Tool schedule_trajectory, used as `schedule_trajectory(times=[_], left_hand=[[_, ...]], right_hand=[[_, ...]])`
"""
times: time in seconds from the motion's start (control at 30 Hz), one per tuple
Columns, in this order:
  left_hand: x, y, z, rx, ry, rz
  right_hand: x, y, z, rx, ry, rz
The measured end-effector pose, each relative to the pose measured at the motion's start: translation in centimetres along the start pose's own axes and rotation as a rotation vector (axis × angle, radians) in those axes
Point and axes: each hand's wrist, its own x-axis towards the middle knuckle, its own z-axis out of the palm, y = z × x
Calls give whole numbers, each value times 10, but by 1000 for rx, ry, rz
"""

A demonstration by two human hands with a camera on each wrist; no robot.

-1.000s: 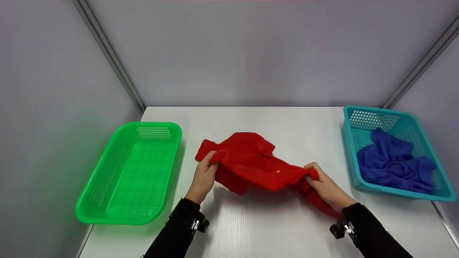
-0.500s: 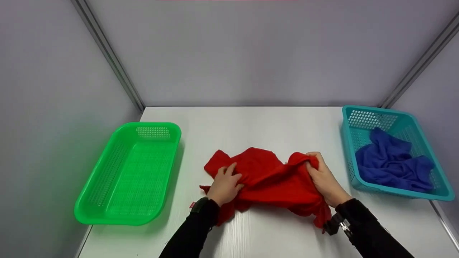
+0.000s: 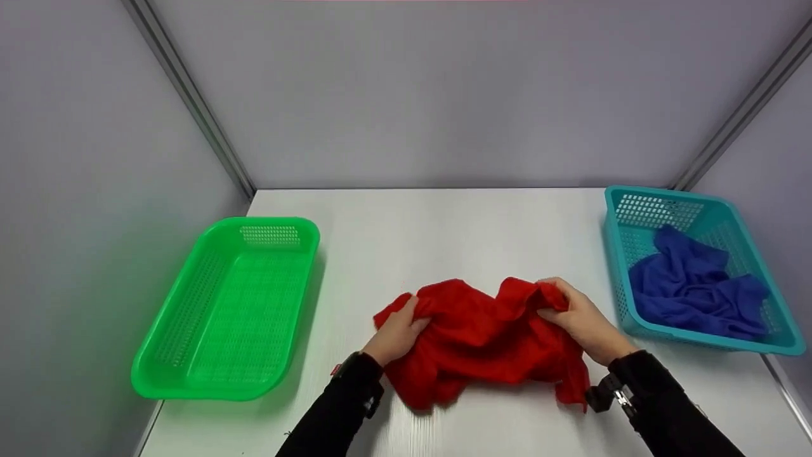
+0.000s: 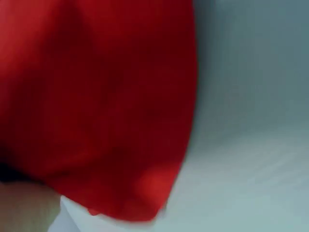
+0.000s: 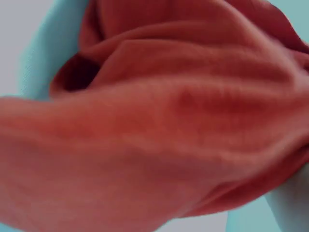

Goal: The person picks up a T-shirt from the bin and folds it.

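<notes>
A crumpled red shirt hangs between my two hands in the head view, its lower folds close over the white table. My left hand pinches its left side between thumb and fingers. At the upper right corner my right hand grips a bunched fold, fingers partly hidden by the fabric. In the left wrist view the shirt fills the left half, with a bit of the hand at the bottom corner. Soft folds of the shirt cover most of the right wrist view, around a small dark opening.
On the left of the white table stands an empty green plastic basket. A turquoise basket at the right holds a crumpled blue cloth. Grey panels enclose the back and sides.
The shirt has come nearer to me and bunched up. My left hand let go of its first hold, spread over the fabric, then took a new pinch. The right hand keeps its grip.
</notes>
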Motion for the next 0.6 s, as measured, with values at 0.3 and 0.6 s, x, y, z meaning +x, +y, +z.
schedule_trajectory(times=[0.3,0.6], left_hand=[[-22,60,-61,-447,-239,-164],[-11,80,-93,-296,293,51]], right_hand=[[-2,-4,-12,222,-138,15],[3,-20,-14,142,174,-125]])
